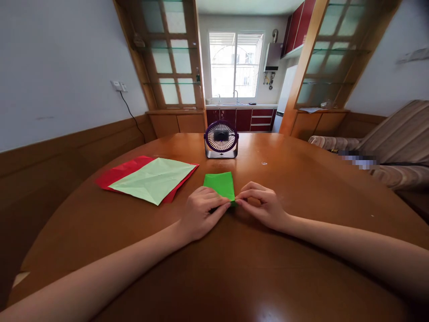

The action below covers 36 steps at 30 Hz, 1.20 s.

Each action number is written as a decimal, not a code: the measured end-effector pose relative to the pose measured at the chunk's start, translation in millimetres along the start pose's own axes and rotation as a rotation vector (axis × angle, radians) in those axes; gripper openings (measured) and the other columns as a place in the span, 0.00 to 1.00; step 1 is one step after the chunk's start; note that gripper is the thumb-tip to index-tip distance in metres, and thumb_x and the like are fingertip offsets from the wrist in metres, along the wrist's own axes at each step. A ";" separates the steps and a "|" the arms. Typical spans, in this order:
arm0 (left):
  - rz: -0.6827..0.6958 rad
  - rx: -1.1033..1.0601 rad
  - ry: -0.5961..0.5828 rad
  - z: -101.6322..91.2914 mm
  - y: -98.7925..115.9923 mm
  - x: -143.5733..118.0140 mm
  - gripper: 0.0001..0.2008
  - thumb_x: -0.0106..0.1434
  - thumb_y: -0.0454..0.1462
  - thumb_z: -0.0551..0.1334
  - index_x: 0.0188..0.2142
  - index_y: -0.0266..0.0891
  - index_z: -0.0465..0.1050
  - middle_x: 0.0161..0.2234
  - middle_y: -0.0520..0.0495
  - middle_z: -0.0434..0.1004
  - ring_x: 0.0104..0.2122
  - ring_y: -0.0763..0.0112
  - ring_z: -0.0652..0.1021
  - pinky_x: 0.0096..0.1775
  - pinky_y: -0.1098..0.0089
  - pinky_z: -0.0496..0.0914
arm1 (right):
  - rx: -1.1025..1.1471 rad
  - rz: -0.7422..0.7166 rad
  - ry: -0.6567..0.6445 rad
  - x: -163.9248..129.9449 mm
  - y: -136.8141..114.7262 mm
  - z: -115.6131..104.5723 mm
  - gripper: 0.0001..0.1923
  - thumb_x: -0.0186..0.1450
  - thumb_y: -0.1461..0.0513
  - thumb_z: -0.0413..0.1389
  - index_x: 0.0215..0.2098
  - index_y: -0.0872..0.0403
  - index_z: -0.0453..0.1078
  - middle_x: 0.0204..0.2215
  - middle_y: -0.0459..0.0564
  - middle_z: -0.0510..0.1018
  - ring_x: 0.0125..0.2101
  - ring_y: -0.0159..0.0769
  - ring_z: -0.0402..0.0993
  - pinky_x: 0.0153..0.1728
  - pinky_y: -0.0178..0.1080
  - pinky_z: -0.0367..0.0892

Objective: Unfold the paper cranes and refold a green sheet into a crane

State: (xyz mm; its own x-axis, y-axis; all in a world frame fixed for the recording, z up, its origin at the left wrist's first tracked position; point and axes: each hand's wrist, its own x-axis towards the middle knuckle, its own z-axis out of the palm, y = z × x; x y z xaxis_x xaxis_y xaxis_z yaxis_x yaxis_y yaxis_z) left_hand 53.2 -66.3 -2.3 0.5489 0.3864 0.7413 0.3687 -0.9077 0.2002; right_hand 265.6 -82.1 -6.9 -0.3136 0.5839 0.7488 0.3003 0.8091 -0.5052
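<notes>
While I look down, both hands pinch the green paper point(219, 184)'s near edge; it stretches toward twelve o'clock from my left hand point(200, 213) and right hand point(262, 203).

folded paper point(220, 184) on counter point(301, 188), centre | fan point(221, 139) behind it | flat sheets point(150, 179) to its left

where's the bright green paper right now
The bright green paper lies near the middle of the wooden table, just in front of the small fan. The left hand and right hand press its near edge.
</notes>
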 end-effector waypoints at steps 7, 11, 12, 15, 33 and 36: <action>-0.080 0.021 0.017 -13.2 -22.5 -9.9 0.09 0.66 0.38 0.60 0.32 0.41 0.78 0.28 0.48 0.79 0.30 0.69 0.77 0.35 0.67 0.69 | 0.184 0.274 0.150 3.4 16.1 -11.5 0.10 0.62 0.55 0.60 0.29 0.54 0.73 0.27 0.47 0.73 0.28 0.31 0.69 0.29 0.35 0.65; -0.191 -0.014 0.031 -12.3 -26.2 -11.7 0.09 0.66 0.40 0.59 0.33 0.40 0.76 0.30 0.48 0.79 0.31 0.69 0.76 0.35 0.68 0.69 | 0.294 0.383 0.180 3.7 21.2 -13.3 0.12 0.60 0.54 0.62 0.28 0.54 0.72 0.25 0.46 0.73 0.27 0.30 0.68 0.29 0.35 0.65; -0.237 -0.026 0.037 -11.4 -26.2 -11.9 0.10 0.67 0.41 0.59 0.33 0.39 0.75 0.30 0.48 0.78 0.31 0.70 0.76 0.34 0.69 0.69 | 0.316 0.404 0.179 3.8 21.7 -13.4 0.12 0.60 0.54 0.62 0.28 0.55 0.72 0.25 0.45 0.73 0.26 0.30 0.68 0.29 0.35 0.65; -0.352 -0.056 0.051 -9.3 -26.0 -12.3 0.12 0.67 0.43 0.58 0.33 0.39 0.74 0.30 0.49 0.78 0.30 0.71 0.75 0.31 0.71 0.68 | 0.360 0.446 0.170 4.2 21.6 -13.6 0.13 0.60 0.53 0.62 0.28 0.55 0.72 0.23 0.45 0.72 0.26 0.30 0.68 0.29 0.35 0.65; -0.574 -0.277 0.129 -3.7 -19.2 -5.5 0.16 0.58 0.46 0.66 0.20 0.39 0.74 0.20 0.54 0.73 0.22 0.74 0.71 0.23 0.74 0.63 | 0.414 0.564 0.218 5.3 26.0 -11.0 0.14 0.56 0.52 0.64 0.28 0.56 0.74 0.22 0.45 0.74 0.24 0.30 0.68 0.29 0.35 0.64; -0.697 -0.321 0.145 -5.4 -21.0 -3.8 0.18 0.53 0.46 0.69 0.16 0.38 0.71 0.15 0.55 0.67 0.16 0.77 0.67 0.18 0.75 0.57 | 0.413 0.561 0.200 5.7 25.3 -11.7 0.14 0.57 0.53 0.63 0.27 0.56 0.73 0.20 0.44 0.73 0.24 0.30 0.68 0.29 0.36 0.64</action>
State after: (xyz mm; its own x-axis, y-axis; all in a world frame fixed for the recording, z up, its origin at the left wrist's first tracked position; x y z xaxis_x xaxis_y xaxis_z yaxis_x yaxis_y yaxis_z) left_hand 39.3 -49.6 -5.8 0.1589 0.8796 0.4484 0.3452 -0.4750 0.8095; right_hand 281.9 -59.1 -10.4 -0.0298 0.9271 0.3736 -0.0093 0.3735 -0.9276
